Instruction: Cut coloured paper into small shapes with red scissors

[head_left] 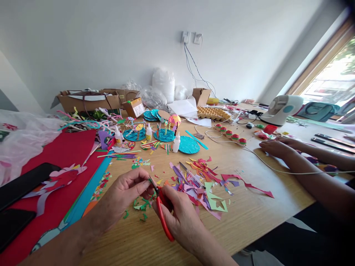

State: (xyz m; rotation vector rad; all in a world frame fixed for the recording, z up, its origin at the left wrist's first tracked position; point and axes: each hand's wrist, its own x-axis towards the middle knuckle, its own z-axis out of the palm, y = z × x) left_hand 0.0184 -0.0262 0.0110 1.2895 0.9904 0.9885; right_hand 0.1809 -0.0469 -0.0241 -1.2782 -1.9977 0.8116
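My right hand [180,214] is closed around the red handles of a pair of scissors [164,221]. Its blades point up and left, partly open, close to the fingertips of my left hand [133,190]. Those fingers pinch what looks like a small green paper piece [150,179], mostly hidden behind them. Green paper scraps [142,204] lie on the table just under both hands. To the right spreads a pile of purple, red and pink paper scraps [191,181], with a pen [192,175] on top.
Glue bottles [176,143] stand beside blue decorated discs [189,144]. Red paper sheets [63,177] and a black phone [27,181] lie at left. A white cable [260,159] crosses toward a co-worker's hands [277,147]. Cardboard boxes [88,100] and a white fan [281,109] stand farther back.
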